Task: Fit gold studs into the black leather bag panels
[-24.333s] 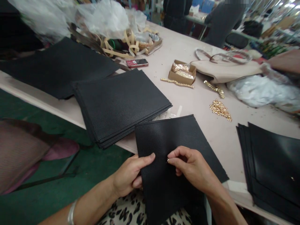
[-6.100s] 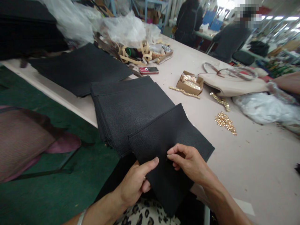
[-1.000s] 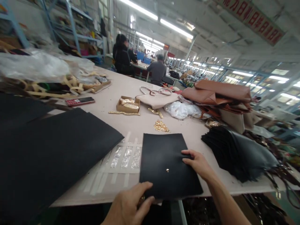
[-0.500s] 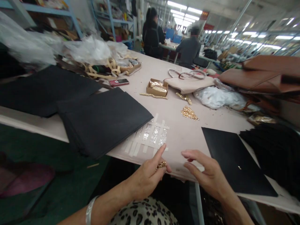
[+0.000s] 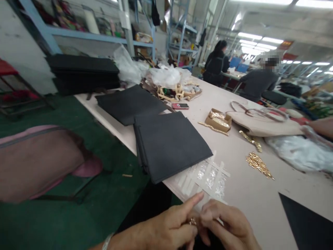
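My left hand (image 5: 171, 229) and my right hand (image 5: 229, 229) meet at the table's near edge, fingertips together over small gold fittings (image 5: 193, 221) held in the left hand. The right fingertips touch those fittings. Just beyond the hands, clear tape strips (image 5: 208, 175) are stuck to the table. A stack of black leather panels (image 5: 169, 140) lies to the left of the tape. One black panel (image 5: 307, 222) lies at the right, apart from both hands.
A pile of gold fittings (image 5: 257, 164), a small cardboard box (image 5: 218, 120) of gold hardware, a red phone (image 5: 180, 106), a beige bag (image 5: 262, 125), plastic wrap (image 5: 293, 152) and more black panels (image 5: 130, 104) sit on the table. A padded seat (image 5: 39, 163) is at left. Two people sit far back.
My hands have come together at the table edge, right fingertips now on the gold fittings in the left. The view has swung left, pushing the single black panel to the right edge.
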Motion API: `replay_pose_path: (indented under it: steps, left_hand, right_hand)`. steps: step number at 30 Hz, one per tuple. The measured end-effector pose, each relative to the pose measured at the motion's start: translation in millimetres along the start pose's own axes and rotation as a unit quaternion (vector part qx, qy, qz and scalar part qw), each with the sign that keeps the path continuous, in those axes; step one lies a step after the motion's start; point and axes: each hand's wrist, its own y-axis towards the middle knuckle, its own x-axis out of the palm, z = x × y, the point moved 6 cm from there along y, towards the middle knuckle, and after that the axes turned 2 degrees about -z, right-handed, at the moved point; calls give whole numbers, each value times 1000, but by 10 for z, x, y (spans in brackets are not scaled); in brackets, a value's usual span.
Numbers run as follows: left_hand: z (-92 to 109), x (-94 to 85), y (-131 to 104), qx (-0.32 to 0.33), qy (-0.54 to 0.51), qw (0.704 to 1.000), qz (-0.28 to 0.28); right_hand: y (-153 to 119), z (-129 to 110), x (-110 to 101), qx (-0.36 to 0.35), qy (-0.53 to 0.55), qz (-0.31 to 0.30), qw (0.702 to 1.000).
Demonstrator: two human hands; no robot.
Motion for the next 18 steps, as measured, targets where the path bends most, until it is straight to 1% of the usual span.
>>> replay_pose_path:
  steps: [1,3,5,7,8,10,12,13,15,16,18]
  left_hand:
    - [9,-76,-71,-1,-51,998,33]
    - [21,-245,-224,5,-140,985,105]
    - [7,-430,-396,11,-182,965,191]
    - [-46,-583,-562,-4,-181,948,261]
    - [-81,-640,-631,-17,-170,943,286]
    - [-147,-723,-731,-37,-147,936,316]
    - [-186,-787,-777,-38,-124,933,337]
    - [-195,-810,-780,-33,-116,932,342]
    - [-197,-840,-753,-17,-105,935,338]
    - [-195,-848,-730,-9,-104,938,331]
    - [-195,-850,-677,6,-111,943,315]
  right_hand:
    - [106,39,-40,28,6,38,999]
    - [370,68,-155,59,-43,120,990]
    - [724,27,-237,39,-125,162,978]
    - [1137,-20,-255,-6,-193,167,967]
    - [1345,-32,-242,-29,-223,162,961]
    - [1725,-36,-176,-68,-283,140,946]
    - [2016,-15,-74,-90,-343,102,930]
    - [2114,1,-20,-95,-369,78,921]
    - [2194,22,60,-103,-408,30,907]
    - [2176,25,76,-105,-419,10,902]
    - [2035,23,56,-103,-423,-20,900]
